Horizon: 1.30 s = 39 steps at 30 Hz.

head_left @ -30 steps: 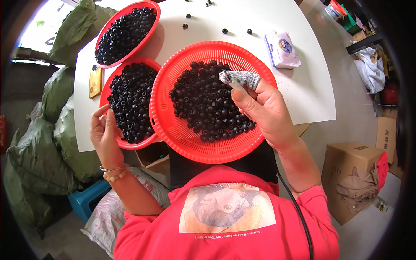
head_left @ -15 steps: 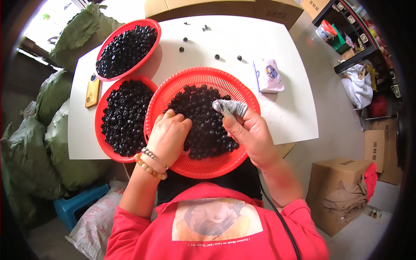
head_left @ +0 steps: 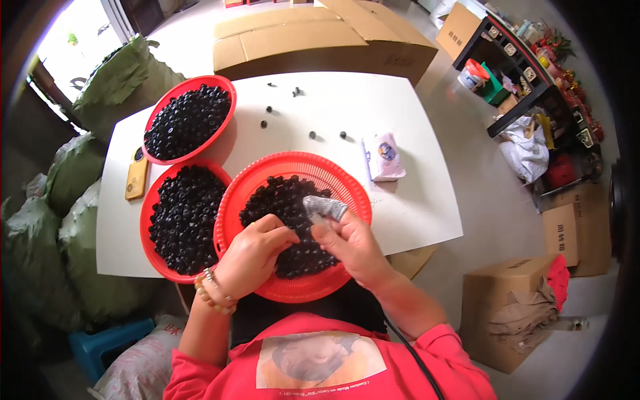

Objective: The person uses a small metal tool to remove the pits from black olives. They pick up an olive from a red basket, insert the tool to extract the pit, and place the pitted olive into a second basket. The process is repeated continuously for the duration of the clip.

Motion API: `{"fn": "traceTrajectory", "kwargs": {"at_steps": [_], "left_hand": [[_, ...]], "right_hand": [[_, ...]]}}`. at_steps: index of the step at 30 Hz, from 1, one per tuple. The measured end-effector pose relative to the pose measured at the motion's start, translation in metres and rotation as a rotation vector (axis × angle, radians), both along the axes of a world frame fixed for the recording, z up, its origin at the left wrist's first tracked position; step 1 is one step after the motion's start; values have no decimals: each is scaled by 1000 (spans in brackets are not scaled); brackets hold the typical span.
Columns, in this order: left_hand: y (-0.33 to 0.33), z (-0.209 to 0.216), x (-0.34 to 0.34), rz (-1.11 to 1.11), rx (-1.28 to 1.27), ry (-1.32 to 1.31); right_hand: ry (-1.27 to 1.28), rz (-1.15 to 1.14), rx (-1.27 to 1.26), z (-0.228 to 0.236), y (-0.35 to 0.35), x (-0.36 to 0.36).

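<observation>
A red plastic sieve basket (head_left: 230, 200) stands at the front of the table, holding many small black ring-like or round pieces (head_left: 280, 200). My left hand (head_left: 261, 248) is over the basket's near left part, thumb and fingers pinched; what they hold, if anything, is too small to make out. My right hand (head_left: 357, 247) is over the basket's right side, its index finger wrapped in a grey knitted cover (head_left: 325, 207). Its thumb presses toward that finger with a small pale thing (head_left: 319, 220) between them that I cannot name. The fingertips of both hands are close but apart.
On the white table (head_left: 427, 200) stand two more red basins, a near one (head_left: 148, 243) and a far one (head_left: 231, 123), full of black pieces. A yellow phone (head_left: 136, 179), a tissue pack (head_left: 385, 159) and several loose pieces lie there too. Cardboard boxes (head_left: 293, 47) and green sacks (head_left: 73, 173) surround it.
The whole view has shifted, so the table sits lower in the picture. My left hand has lifted out of the black pieces into a pinch. My right hand keeps its grip.
</observation>
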<state>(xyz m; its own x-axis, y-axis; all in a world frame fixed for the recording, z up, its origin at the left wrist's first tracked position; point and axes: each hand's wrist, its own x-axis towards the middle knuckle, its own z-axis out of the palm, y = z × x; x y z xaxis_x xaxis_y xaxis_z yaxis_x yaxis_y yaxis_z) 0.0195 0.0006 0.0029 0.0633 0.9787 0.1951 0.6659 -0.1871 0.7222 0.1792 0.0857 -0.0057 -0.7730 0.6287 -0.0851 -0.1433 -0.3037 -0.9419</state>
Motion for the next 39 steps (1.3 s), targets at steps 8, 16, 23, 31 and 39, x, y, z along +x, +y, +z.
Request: {"fn": "traceTrajectory", "kwargs": {"at_steps": [8,16,23,31,39], "left_hand": [[-16,-3,18,199,-225,-1036],[-15,-16,30,154,-198,-1491],[-22,-22,36,219,-156,-1587],[-24,-19,42,315,-28,-1405],[-32,-10,29,270,31,-1427]], "right_hand": [[111,53,3,-6,-16,-8],[85,17,-75,7,-22,-10],[16,-61,-47,-7,-24,-16],[-31,-56,19,-10,-24,-18],[-38,-25,-16,5,-25,-7]]}}
